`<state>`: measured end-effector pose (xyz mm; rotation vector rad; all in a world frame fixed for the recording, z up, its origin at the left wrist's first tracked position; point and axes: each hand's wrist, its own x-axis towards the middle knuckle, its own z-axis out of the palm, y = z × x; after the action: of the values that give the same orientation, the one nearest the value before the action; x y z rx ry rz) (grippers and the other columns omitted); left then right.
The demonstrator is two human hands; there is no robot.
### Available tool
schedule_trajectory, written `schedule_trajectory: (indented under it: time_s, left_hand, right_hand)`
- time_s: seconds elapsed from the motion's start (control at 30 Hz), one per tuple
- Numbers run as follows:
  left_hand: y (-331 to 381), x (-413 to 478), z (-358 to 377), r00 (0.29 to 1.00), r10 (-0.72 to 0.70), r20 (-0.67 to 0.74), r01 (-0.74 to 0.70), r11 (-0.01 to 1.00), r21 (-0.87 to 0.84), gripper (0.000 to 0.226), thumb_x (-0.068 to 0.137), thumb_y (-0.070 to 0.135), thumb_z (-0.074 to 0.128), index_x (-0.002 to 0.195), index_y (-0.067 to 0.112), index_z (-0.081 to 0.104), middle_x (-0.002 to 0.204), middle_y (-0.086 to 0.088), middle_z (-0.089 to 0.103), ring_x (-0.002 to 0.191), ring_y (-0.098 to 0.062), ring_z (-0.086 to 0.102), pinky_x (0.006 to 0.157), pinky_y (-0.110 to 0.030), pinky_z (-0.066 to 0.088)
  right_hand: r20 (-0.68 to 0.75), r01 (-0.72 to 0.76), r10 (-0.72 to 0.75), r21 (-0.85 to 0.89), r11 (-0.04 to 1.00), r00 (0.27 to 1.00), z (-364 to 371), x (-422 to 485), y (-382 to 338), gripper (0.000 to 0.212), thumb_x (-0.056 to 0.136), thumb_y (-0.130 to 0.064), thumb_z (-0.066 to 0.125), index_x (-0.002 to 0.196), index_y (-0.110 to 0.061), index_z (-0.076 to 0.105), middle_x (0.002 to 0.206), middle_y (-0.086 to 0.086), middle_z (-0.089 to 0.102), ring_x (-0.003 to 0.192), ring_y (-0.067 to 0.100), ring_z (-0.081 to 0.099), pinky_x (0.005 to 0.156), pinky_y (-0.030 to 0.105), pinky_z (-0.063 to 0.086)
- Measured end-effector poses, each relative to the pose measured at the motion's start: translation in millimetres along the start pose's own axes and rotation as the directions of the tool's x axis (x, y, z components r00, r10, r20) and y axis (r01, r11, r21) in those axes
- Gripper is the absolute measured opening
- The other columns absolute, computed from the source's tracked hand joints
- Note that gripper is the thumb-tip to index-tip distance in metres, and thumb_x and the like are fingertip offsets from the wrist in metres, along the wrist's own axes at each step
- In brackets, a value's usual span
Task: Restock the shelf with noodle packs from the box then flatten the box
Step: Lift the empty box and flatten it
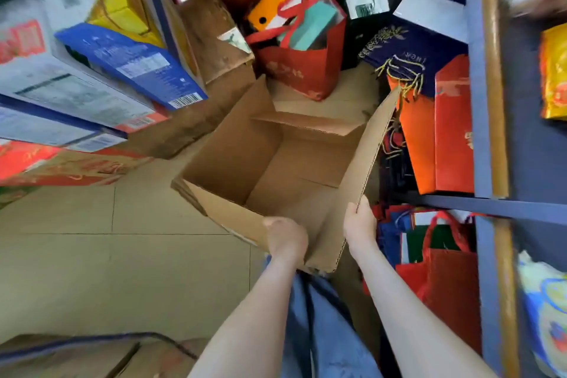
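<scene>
Cramped stockroom aisle, pale tiled floor [122, 255] underfoot, goods piled on both sides, and in the middle of it the cardboard box [276, 163], tilted with its mouth towards the person. Whether its far end rests on the tiles I can't tell. Inside there's nothing but bare cardboard and no noodle packs, so I'd say the restocking is over and this is the flattening.

The left hand [287, 238] curls over the near wall of the box, fingertips out of sight. The right hand [359, 219] pinches the long right flap near its lower end, thumb on the inner face, the other fingers hidden behind.

To do it well: the bottom looks closed, so that seam wants opening first. Then press opposite corners together so the walls fold on their own creases instead of buckling.

Room is the trouble. Just right of the box stand the blue shelf frame [478, 101] and the orange and red gift bags [441, 138], with the raised flap very near their cords. Beyond the box sits a red tote [302, 70] stuffed with cartons. Left of the box are leaning stacked cartons [122, 64]. The tiles on the box's near left look the likeliest place to swing it down
</scene>
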<state>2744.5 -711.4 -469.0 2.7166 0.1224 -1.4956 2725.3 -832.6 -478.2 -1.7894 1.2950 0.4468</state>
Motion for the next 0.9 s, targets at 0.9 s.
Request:
schedule_trajectory:
  time_s: [0.9]
  left_hand:
    - [0,259,100,0.852,0.426,0.303,-0.497,0.841,0.213,0.065,0.098,0.016,0.037,0.151,0.032,0.005,0.16,-0.003,-0.002,0.147,-0.022,-0.002,0.118,-0.047,0.005]
  right_hand:
    - [-0.104,-0.115,0.12,0.052,0.992,0.987,137,160,100,0.092,0.091,-0.018,0.059,0.151,-0.023,-0.01,0.153,0.019,0.025,0.133,0.035,0.037,0.103,0.038,0.034]
